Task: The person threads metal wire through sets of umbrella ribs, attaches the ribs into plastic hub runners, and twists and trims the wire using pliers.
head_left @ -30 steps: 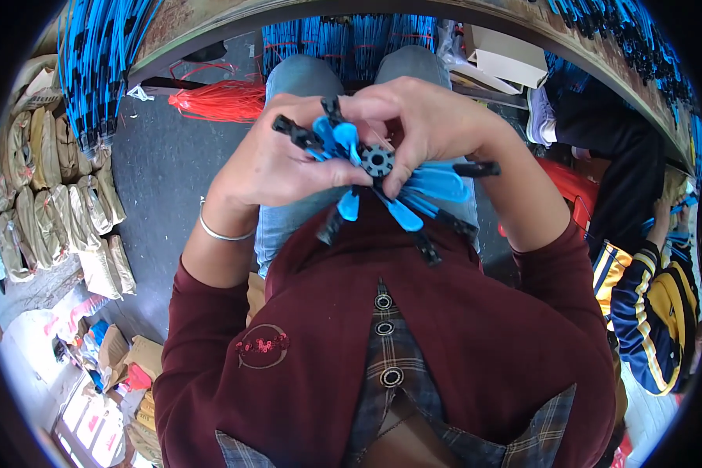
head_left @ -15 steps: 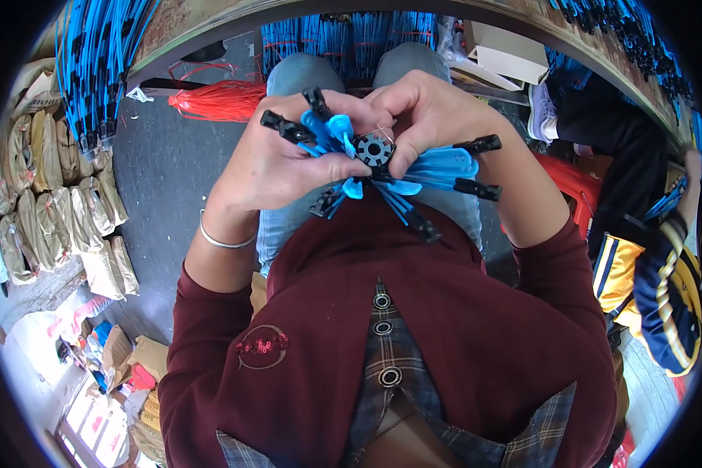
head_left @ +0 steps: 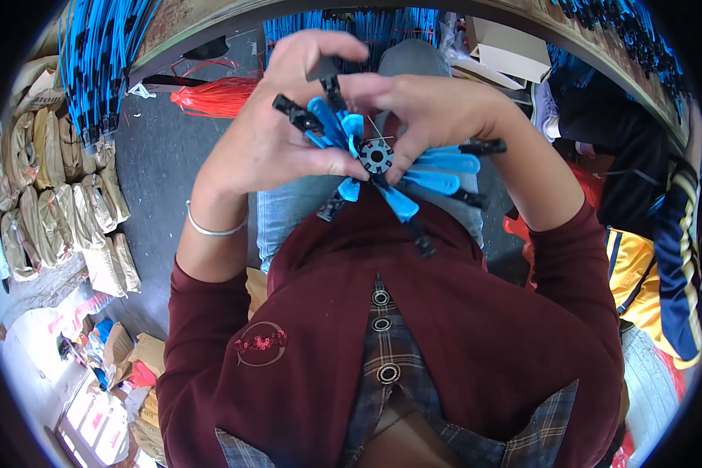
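Note:
Above my lap sits a round, notched hub [head_left: 377, 156] with blue ribs [head_left: 444, 162] fanning out from it, each ending in a black tip. My left hand [head_left: 269, 132] cradles the left side, its thumb pressed along the hub's edge and its index finger lifted and curved away. On the other side my right hand [head_left: 444, 109] pinches close to the hub, thumb against the rim and index finger stretched toward the left. A thin wire [head_left: 378, 127] loops from the hub between my fingers. Lower fingers of both hands are partly hidden behind the ribs.
Blue black-tipped rods [head_left: 105, 70] hang off the bench [head_left: 203, 35] at the far left; more lie at the far right. Red strands [head_left: 214, 98] rest on the floor. Brown-wrapped packages [head_left: 62, 210] are stacked at left. A cardboard box [head_left: 511, 51] stands beyond my knees. Another person [head_left: 671, 234] sits at right.
My left index finger has lifted off the hub and swung up and away. My right index finger has straightened leftward. The hub has shifted slightly, and its wire loop shows more.

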A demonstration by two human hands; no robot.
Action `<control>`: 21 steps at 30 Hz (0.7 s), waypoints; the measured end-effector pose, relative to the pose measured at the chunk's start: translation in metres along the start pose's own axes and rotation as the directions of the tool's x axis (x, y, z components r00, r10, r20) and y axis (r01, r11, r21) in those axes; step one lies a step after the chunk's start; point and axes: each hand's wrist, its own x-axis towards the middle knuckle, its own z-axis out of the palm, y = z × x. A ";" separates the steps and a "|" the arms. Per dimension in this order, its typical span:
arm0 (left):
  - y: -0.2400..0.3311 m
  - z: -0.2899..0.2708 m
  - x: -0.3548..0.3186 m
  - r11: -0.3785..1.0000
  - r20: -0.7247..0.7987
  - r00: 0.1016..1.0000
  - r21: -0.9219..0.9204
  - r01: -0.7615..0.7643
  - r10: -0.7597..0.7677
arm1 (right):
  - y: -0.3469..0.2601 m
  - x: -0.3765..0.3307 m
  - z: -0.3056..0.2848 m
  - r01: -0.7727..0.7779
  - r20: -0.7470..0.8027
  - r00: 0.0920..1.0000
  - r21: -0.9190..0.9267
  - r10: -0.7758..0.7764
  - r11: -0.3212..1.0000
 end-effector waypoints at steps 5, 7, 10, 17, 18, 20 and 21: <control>0.003 -0.023 0.021 0.981 0.181 0.976 0.128 -0.144 0.120 | -0.012 0.000 0.009 0.000 -0.065 0.998 -0.258 -0.017 0.966; -0.002 -0.018 0.017 0.986 -0.040 0.996 0.153 -0.069 0.076 | -0.011 0.001 0.009 -0.036 -0.115 0.993 -0.258 0.007 0.966; -0.006 -0.012 0.000 0.989 -0.182 0.972 -0.060 0.138 -0.147 | 0.008 0.000 0.018 0.069 -0.410 0.912 0.143 -0.004 0.987; 0.009 0.014 -0.053 0.716 -0.108 0.864 -0.614 0.332 -0.492 | -0.021 0.002 0.043 -0.276 -0.633 0.741 0.015 0.223 0.961; 0.008 0.014 -0.054 0.764 -0.128 0.876 -0.558 0.324 -0.465 | -0.025 0.004 0.046 -0.321 -0.648 0.714 0.032 0.264 0.947; 0.007 0.015 -0.055 0.846 -0.158 0.902 -0.440 0.301 -0.403 | -0.028 0.003 0.051 -0.290 -0.659 0.721 -0.007 0.213 0.957; 0.008 0.017 -0.053 0.846 -0.159 0.902 -0.441 0.300 -0.402 | -0.028 0.002 0.053 -0.264 -0.673 0.721 -0.046 0.165 0.963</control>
